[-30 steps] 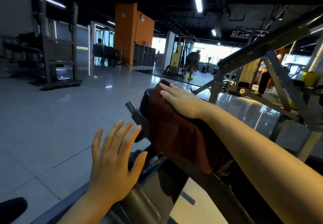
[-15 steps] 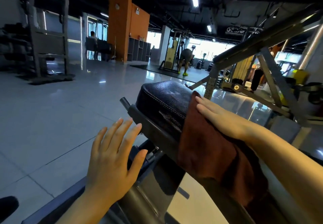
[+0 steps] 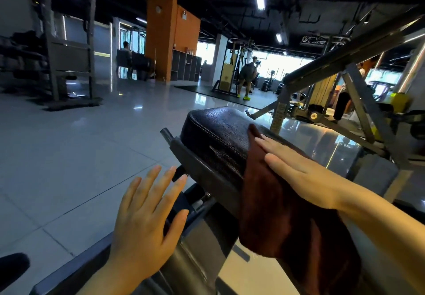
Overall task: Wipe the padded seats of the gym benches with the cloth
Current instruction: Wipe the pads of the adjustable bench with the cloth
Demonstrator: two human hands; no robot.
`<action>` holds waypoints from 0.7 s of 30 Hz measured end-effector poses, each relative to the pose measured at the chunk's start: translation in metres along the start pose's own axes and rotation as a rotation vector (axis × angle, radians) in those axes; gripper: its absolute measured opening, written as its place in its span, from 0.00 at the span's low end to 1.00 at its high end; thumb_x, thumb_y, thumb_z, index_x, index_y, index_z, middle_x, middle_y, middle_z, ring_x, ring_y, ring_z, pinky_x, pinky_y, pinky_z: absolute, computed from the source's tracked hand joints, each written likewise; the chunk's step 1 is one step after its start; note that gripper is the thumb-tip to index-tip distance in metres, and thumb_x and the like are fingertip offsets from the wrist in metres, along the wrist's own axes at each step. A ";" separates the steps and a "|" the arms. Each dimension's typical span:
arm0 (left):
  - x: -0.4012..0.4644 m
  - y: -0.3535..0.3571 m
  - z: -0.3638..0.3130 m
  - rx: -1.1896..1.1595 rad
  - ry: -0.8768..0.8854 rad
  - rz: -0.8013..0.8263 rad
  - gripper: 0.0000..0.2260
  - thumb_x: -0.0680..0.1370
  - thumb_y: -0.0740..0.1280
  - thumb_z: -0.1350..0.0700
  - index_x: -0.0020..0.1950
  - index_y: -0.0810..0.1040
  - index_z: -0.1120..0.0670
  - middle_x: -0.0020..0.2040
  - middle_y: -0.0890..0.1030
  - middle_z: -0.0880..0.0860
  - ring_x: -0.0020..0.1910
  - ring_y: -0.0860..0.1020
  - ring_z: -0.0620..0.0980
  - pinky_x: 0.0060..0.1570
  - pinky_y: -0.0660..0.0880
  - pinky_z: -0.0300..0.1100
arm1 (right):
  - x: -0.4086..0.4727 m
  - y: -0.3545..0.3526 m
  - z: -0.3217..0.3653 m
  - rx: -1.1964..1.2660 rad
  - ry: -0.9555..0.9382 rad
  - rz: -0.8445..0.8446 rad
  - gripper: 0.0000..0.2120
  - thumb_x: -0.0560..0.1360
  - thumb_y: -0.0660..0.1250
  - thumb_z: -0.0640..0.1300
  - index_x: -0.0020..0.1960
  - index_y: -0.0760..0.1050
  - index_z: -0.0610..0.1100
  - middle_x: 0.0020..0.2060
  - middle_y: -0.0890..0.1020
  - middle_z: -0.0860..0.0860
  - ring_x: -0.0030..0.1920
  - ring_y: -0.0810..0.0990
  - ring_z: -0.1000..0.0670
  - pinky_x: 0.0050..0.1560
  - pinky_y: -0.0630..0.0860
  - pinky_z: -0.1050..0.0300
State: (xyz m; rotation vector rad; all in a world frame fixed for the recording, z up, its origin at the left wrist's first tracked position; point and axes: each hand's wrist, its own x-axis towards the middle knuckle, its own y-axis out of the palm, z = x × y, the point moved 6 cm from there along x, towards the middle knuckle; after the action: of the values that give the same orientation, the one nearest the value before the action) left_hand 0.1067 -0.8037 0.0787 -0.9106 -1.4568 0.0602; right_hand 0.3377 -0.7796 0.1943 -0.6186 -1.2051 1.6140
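- Since one second ago, the right hand point(image 3: 305, 175) and the brown cloth point(image 3: 276, 207) have drawn back from the far end of the padded seat point(image 3: 218, 133) toward the person, uncovering the dark leather at that end; over the last half second the position changes little.
- Right hand: fingers straight and pressed together, palm flat on the cloth, which it presses against the pad's upper surface.
- Cloth: draped across the near part of the seat, one corner raised just beyond the fingertips, its lower edge hanging down over the pad's side and the steel frame point(image 3: 202, 170).
- Left hand point(image 3: 147, 216): fingers spread and straight, holding nothing, hovering beside the frame; whether it touches the metal below cannot be told.
- Progress, as a judgement: the far portion of this seat appears wiped and lies bare; the part under and behind the cloth remains, as do any other benches.
- Worn stitching or a tear marks the pad's side panel point(image 3: 223, 156).
- Hidden or unclear: the near end of the seat lies under the cloth and right forearm; the bench's base is cut off at the lower edge; a dark shape point(image 3: 11, 269) at the bottom left corner cannot be identified.
- Background: a tiled floor point(image 3: 69, 156), an orange pillar point(image 3: 170, 37), and a distant person at a cable machine point(image 3: 246, 73), all blurred.
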 end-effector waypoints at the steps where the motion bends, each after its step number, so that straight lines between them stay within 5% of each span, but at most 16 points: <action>1: 0.000 0.001 0.000 0.014 -0.007 0.018 0.24 0.82 0.49 0.41 0.74 0.64 0.50 0.75 0.67 0.53 0.76 0.60 0.55 0.76 0.47 0.46 | 0.001 -0.003 -0.008 0.015 0.045 -0.013 0.30 0.71 0.46 0.65 0.73 0.50 0.64 0.74 0.51 0.67 0.73 0.48 0.69 0.71 0.41 0.72; 8: 0.000 0.001 0.003 0.010 -0.039 0.008 0.26 0.82 0.49 0.39 0.76 0.62 0.50 0.76 0.65 0.52 0.78 0.55 0.54 0.77 0.45 0.46 | 0.083 0.002 0.020 -0.137 0.084 0.014 0.25 0.86 0.45 0.49 0.79 0.51 0.40 0.79 0.52 0.46 0.79 0.48 0.50 0.72 0.44 0.63; 12: 0.000 0.001 0.006 -0.008 -0.063 0.013 0.26 0.82 0.49 0.39 0.76 0.62 0.51 0.76 0.65 0.53 0.78 0.55 0.54 0.77 0.43 0.45 | 0.106 0.011 0.055 -0.179 0.004 -0.005 0.24 0.86 0.43 0.51 0.80 0.49 0.45 0.80 0.50 0.49 0.79 0.48 0.51 0.74 0.45 0.58; 18: 0.000 -0.001 0.005 -0.035 -0.054 -0.009 0.26 0.82 0.49 0.40 0.74 0.65 0.53 0.75 0.66 0.54 0.78 0.53 0.50 0.77 0.43 0.44 | 0.074 0.007 0.034 0.073 0.001 -0.099 0.30 0.82 0.49 0.61 0.79 0.39 0.59 0.79 0.52 0.55 0.79 0.50 0.49 0.78 0.48 0.49; 21: 0.000 -0.002 0.004 -0.056 -0.057 -0.011 0.26 0.82 0.49 0.40 0.74 0.65 0.53 0.75 0.66 0.54 0.78 0.54 0.51 0.77 0.43 0.44 | 0.061 -0.007 0.029 0.130 0.004 -0.221 0.26 0.83 0.47 0.58 0.80 0.47 0.56 0.78 0.55 0.57 0.78 0.53 0.53 0.74 0.50 0.60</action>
State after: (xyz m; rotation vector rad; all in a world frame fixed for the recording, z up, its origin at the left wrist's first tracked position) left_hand 0.1027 -0.8034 0.0791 -0.9534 -1.5230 0.0378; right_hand 0.2934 -0.7358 0.2209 -0.3910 -1.1144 1.4896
